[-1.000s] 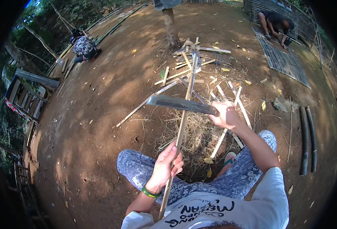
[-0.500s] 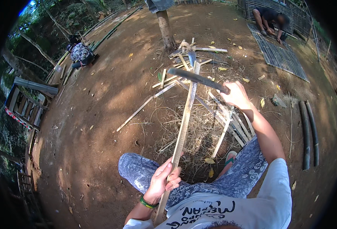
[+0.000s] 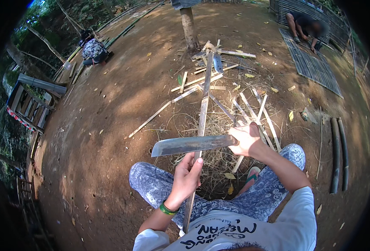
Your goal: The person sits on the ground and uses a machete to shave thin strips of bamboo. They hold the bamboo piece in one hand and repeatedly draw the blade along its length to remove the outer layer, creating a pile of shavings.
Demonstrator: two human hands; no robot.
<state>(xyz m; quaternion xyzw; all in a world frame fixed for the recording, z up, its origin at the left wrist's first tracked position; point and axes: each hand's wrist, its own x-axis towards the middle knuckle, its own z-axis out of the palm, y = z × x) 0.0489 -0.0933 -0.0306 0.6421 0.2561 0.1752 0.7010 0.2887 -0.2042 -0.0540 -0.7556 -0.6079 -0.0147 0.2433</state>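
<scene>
An outdoor yard of bare brown earth (image 3: 109, 138), patched with sun and shade and scattered with yellow leaves (image 3: 249, 75), seen from above by a person sitting cross-legged on it. The person's left hand (image 3: 187, 179) is closed around a long bamboo strip (image 3: 205, 104), which runs from the lap, over a heap of pale shavings (image 3: 222, 125), toward a tree trunk (image 3: 189, 31). The right hand (image 3: 247, 140) is clamped on the handle of a machete (image 3: 185, 145), its broad blade lying crosswise over the strip just beyond the left hand; whether the edge touches is unclear. Cut strips (image 3: 270, 127) lie at the right of the shavings, and more are piled at the foot of the trunk, beside a 2nd blade (image 3: 217, 63). Farther right, 2 dark poles (image 3: 334, 154) lie side by side. At upper right a co-worker (image 3: 304, 27) bends over a slatted panel (image 3: 312, 62) on the ground, near a slatted wall (image 3: 302, 12). At upper left another person (image 3: 95, 50) crouches near long poles, above a small wooden structure (image 3: 30, 104) backed by trees.
</scene>
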